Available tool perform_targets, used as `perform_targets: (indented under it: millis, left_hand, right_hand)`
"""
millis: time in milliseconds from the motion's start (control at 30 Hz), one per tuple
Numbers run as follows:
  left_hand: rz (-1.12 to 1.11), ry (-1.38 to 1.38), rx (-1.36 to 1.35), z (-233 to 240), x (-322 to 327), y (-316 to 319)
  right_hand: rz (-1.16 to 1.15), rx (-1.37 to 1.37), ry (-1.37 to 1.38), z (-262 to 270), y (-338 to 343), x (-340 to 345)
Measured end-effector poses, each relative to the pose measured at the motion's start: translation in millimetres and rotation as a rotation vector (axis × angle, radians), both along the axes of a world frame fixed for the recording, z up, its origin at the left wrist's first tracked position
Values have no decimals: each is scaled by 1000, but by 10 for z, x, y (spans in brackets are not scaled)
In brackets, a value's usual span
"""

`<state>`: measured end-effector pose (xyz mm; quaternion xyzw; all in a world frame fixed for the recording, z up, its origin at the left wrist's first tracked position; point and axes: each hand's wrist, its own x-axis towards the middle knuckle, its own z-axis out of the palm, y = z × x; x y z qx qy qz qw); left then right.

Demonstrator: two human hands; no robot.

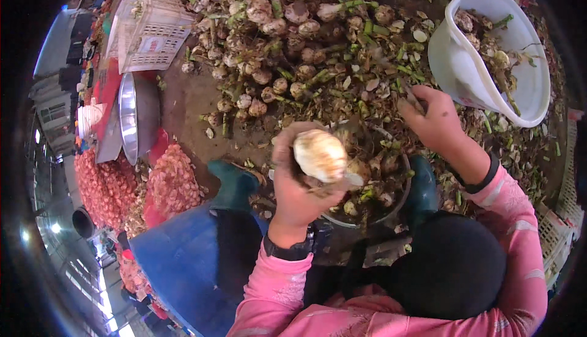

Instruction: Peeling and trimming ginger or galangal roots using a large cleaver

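My left hand (pixel 298 195) holds a large pale bulb (pixel 320 155), its white and brown surface blurred, above a round basin (pixel 407 185). Soil-covered bulbs (pixel 360 169) and trimmings lie in that basin, between my boots. To the right and farther forward, my right hand (pixel 433 114) is closed around a short, dirty tool (pixel 412 101), which looks like a small knife; its blade is hard to make out. Beyond both hands spreads a heap of unpeeled bulbs (pixel 259 10) with roots and cut green stems.
A white plastic tub (pixel 438 57) with bulbs inside tilts at the right. Leftward stand a white plastic crate (pixel 156 34), a metal bowl (pixel 129 119) and filled red mesh bags (pixel 172 176). Green boots (pixel 419 185) flank the basin; a blue sheet (pixel 183 263) lies lower left.
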<state>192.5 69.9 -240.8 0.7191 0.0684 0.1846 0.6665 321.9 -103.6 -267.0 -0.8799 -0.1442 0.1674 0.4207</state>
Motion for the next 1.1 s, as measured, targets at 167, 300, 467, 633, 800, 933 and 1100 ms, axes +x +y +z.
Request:
perform_targets:
  millis: [167, 300, 467, 633, 800, 933, 1100]
  left_hand:
    - [216, 76, -510, 320, -160, -125]
    - [27, 25, -745, 396, -292, -105]
    - [-47, 304, -243, -48, -583, -235]
    - [-193, 334, 885, -535, -824, -137]
    - [-177, 310, 798, -372, -520, -2]
    - [130, 546, 665, -780, 273, 708]
    - [-10, 772, 906, -1270, 985, 993]
  right_hand:
    - [410, 401, -159, 443, 40, -319]
    - [361, 30, 247, -297, -207, -454]
    - [89, -64, 169, -354, -430, -395]
    - [-95, 45, 144, -203, -420, -172]
    - [-137, -57, 86, -392, -469, -133]
    - [-116, -24, 101, -427, -267, -138]
    - [-56, -137, 230, -298, -131, -25]
